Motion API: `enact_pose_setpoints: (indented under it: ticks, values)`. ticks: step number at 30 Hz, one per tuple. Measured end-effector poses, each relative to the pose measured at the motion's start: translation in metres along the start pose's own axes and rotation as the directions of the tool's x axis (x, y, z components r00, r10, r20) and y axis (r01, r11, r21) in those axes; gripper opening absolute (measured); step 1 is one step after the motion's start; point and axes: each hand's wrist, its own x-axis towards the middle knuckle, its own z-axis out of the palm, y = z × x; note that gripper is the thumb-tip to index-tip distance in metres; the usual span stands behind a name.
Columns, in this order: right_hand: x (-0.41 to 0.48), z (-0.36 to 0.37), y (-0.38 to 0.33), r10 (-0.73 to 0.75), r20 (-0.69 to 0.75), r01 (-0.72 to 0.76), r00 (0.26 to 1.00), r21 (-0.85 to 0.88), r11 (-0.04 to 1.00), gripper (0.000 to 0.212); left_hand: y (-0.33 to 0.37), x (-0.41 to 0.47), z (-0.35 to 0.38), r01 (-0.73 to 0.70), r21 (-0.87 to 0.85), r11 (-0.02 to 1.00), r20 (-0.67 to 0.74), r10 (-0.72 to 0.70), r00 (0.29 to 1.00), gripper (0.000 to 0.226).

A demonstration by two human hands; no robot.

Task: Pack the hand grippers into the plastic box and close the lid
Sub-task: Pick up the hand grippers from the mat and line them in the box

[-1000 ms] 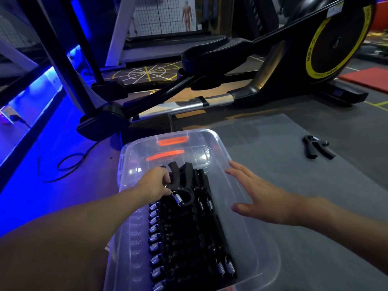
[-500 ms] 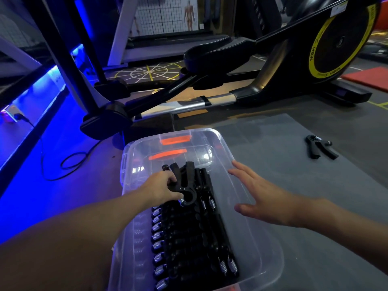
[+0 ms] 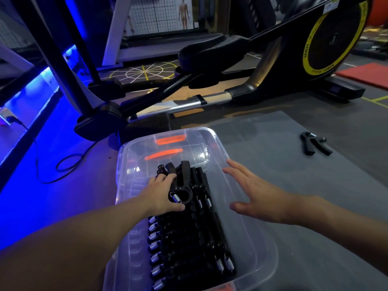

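The near end of the plastic box is cut off by the bottom edge; the left hand covers one side of the raised hand gripper; the packed grippers hide whatever lies under them; the small lettering on the yellow-ringed wheel is not readable

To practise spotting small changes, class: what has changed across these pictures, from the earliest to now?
The left hand keeps gripping one hand gripper at the row's far end, only shifting its fingers further over the handles. The right hand, the box and the loose gripper on the mat stayed put.
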Motion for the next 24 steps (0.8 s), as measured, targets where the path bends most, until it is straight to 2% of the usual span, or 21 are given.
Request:
enact_pose_setpoints:
  ticks: [13, 20, 24]
  values:
    - [0.000, 0.001, 0.000, -0.012, -0.021, 0.011, 1.000, -0.021, 1.000, 0.085, 0.009, -0.001, 0.001, 0.055, 0.013, 0.998, 0.002, -0.056, 0.998, 0.104]
    - [0.000, 0.002, 0.000, -0.011, -0.023, 0.010, 1.000, -0.021, 1.000, 0.085, 0.006, -0.001, -0.003, 0.037, -0.005, 0.999, 0.004, -0.037, 0.999, 0.102]
    - [0.000, 0.001, 0.000, -0.019, -0.018, 0.019, 1.000, -0.014, 1.000, 0.084, 0.015, -0.002, -0.014, -0.034, 0.014, 0.999, -0.060, 0.035, 0.998, 0.097]
